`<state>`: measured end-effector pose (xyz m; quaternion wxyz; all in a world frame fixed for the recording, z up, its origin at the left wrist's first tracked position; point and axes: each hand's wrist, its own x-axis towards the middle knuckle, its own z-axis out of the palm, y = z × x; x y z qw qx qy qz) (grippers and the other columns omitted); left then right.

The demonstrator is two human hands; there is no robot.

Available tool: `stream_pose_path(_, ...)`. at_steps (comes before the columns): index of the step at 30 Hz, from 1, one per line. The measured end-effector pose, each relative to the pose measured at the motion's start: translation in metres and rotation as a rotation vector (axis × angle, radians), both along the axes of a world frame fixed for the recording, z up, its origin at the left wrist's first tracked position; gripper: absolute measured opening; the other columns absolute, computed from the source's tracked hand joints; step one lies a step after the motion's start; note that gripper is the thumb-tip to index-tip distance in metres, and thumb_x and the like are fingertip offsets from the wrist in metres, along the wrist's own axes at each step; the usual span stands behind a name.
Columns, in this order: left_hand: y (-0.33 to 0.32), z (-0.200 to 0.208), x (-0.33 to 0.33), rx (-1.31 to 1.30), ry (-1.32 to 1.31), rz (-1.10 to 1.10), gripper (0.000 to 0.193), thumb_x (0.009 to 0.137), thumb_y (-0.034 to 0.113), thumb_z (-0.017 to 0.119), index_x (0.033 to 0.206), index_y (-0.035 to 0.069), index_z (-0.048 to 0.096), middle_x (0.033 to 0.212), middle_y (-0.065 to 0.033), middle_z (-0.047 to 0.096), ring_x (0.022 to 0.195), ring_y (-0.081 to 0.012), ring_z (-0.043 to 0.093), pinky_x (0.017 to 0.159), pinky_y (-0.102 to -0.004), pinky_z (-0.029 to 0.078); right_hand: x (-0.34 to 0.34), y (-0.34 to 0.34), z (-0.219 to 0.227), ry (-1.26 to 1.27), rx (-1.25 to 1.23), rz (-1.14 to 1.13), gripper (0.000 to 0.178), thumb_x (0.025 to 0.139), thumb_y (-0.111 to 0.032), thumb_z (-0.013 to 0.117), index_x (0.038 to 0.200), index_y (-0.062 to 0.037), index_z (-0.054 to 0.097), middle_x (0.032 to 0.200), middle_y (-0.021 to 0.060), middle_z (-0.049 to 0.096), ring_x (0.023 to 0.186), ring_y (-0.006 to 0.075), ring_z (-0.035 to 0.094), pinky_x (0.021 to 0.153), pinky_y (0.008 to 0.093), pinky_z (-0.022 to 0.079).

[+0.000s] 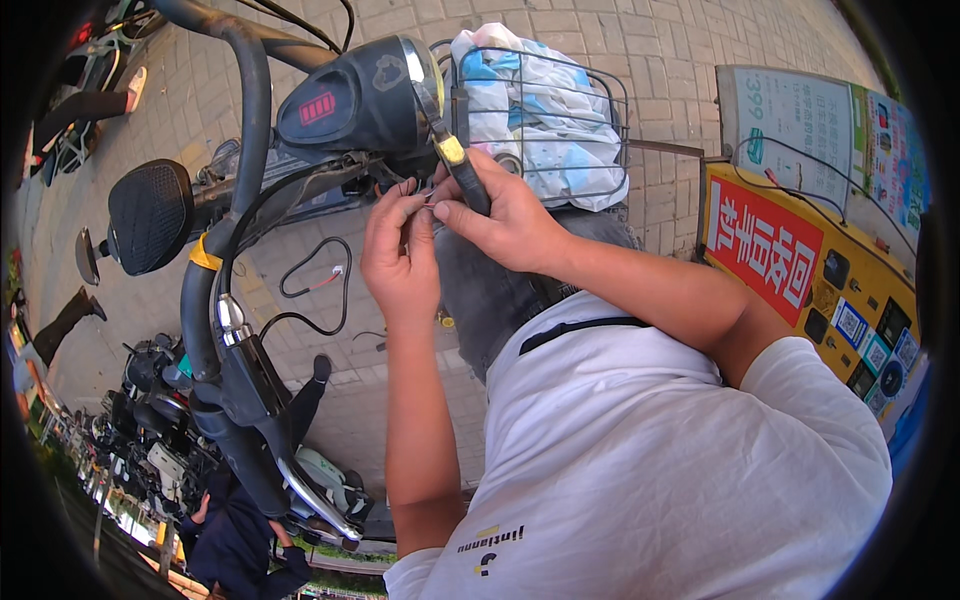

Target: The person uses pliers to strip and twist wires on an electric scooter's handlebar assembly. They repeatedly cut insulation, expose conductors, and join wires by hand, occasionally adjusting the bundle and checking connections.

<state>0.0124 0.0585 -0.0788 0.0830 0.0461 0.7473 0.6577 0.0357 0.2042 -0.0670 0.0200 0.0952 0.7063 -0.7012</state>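
My left hand [402, 245] is closed, its fingertips pinching a thin wire [430, 203] with reddish and light strands. Right up against them, the thumb and fingers of my right hand [515, 220] meet at the same wire. My right hand is also wrapped round a black-and-yellow pair of pliers [460, 165] pointing up and away. Both hands are just below the black headlight housing [355, 95] of an electric bike, which bears a red battery symbol. What lies between my fingertips is partly hidden.
A wire basket [620, 125] holding a patterned plastic bag [540, 110] is beyond my hands. The handlebar [250, 130] and mirror [150, 217] are at left, a loose black cable [345, 300] hanging beside them. A yellow-and-red sign box [765, 240] stands right. A person [240, 540] is lower left.
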Motion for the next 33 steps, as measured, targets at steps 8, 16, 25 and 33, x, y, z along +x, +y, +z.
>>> stream_pose_path(8,-0.015,-0.001,-0.004,-0.076,-0.003,-0.045,0.01,0.087,-0.003,0.066,0.096,0.0,0.065,0.116,-0.0143,0.065,0.101,-0.0185,0.064,0.085,-0.0294,0.052,-0.001,-0.005,-0.003,-0.01,0.124,-0.022,0.01,0.087,-0.007,0.064,0.094,-0.0001,0.061,0.102,0.0101,0.054,0.099,0.0231,0.053,0.09,0.0349,0.042)
stream_pose_path(16,-0.013,-0.003,-0.001,0.187,-0.168,0.021,0.014,0.09,-0.005,0.063,0.102,-0.001,0.059,0.121,-0.0158,0.062,0.101,-0.0152,0.062,0.087,-0.0273,0.051,0.002,-0.004,-0.004,-0.053,0.226,-0.036,0.014,0.088,-0.012,0.066,0.095,-0.0007,0.061,0.102,0.0105,0.053,0.098,0.0244,0.053,0.089,0.0353,0.043)
stream_pose_path(25,-0.006,0.008,-0.002,0.09,-0.161,0.046,0.029,0.09,-0.002,0.063,0.119,-0.001,0.058,0.118,-0.012,0.064,0.098,-0.0145,0.064,0.084,-0.0277,0.052,0.0,-0.011,-0.006,-0.084,0.081,-0.039,0.012,0.089,-0.013,0.065,0.093,-0.0024,0.063,0.102,0.008,0.053,0.099,0.0213,0.053,0.09,0.0333,0.042)
stream_pose_path(33,-0.011,0.015,-0.012,-0.157,-0.201,-0.056,0.026,0.09,0.001,0.063,0.116,-0.005,0.061,0.111,-0.0131,0.066,0.094,-0.014,0.065,0.081,-0.0276,0.053,-0.002,-0.013,-0.009,-0.089,0.104,-0.031,0.011,0.089,-0.012,0.064,0.092,-0.0026,0.062,0.099,0.008,0.053,0.095,0.0204,0.053,0.086,0.0324,0.044)
